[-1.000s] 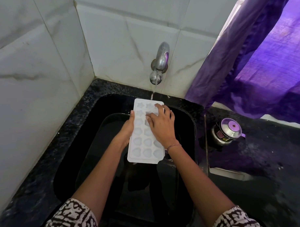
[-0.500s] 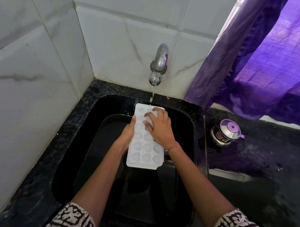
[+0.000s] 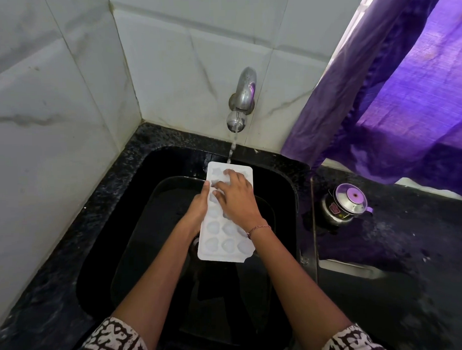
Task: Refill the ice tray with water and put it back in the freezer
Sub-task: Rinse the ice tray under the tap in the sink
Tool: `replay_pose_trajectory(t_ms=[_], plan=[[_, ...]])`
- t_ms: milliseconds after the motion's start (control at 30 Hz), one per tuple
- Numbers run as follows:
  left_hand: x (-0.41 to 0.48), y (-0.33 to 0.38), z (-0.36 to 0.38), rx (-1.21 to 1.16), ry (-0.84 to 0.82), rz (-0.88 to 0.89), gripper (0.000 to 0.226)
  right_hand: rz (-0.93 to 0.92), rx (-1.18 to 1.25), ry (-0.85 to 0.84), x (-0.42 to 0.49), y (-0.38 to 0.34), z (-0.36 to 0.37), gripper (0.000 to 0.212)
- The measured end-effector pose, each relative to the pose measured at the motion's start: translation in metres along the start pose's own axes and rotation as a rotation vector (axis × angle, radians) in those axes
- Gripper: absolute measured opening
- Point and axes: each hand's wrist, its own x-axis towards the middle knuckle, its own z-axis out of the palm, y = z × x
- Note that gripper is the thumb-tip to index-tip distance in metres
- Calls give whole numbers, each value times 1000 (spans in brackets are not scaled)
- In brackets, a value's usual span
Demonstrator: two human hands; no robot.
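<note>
A white ice tray (image 3: 221, 243) with heart-shaped and star-shaped cells is held over the black sink (image 3: 101, 231), its far end under the running tap (image 3: 241, 101). A thin stream of water (image 3: 231, 151) falls onto the tray's far edge. My left hand (image 3: 198, 207) grips the tray's left long edge, thumb on top. My right hand (image 3: 234, 198) lies palm-down on the tray's upper half, fingers spread and bent, their tips touching the far cells. It covers much of the tray's right side.
A dark basin (image 3: 157, 203) sits inside the sink below the tray. A small steel pot with a purple knob (image 3: 343, 205) stands on the wet black counter (image 3: 411, 273) to the right. A purple curtain (image 3: 392, 90) hangs at the right; white marble tiles (image 3: 53, 128) rise behind and left.
My right hand has slid its fingers back toward the tray's far end after curling over the middle cells. The tray stays under the stream, shifted only slightly.
</note>
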Motion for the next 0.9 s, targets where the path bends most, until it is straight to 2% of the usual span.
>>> replay_pose_trajectory(t_ms=[100, 200, 267, 367, 467, 567, 667, 800, 900], plan=[[0, 0, -2, -21, 16, -19, 61, 72, 131, 97, -15, 7, 2, 35], [2, 0, -3, -55, 31, -10, 59, 350, 439, 211, -35, 14, 6, 43], [3, -1, -3, -113, 65, 2, 59, 542, 711, 152, -48, 21, 8, 42], [5, -6, 1, -268, 121, -13, 56, 812, 1178, -10, -73, 25, -3, 29], [7, -10, 7, -483, 148, 10, 52, 853, 1461, -145, -93, 29, -4, 32], [5, -16, 9, -606, 147, 28, 56, 796, 1552, -100, -96, 26, 6, 38], [2, -23, 2, -654, 115, 27, 56, 827, 1577, -21, -89, 22, 7, 39], [3, -33, -17, -632, 140, 18, 43, 750, 1464, -36, -80, 23, 5, 44], [5, -36, -29, -716, 191, -8, 49, 636, 1287, -16, -74, 19, 2, 40]])
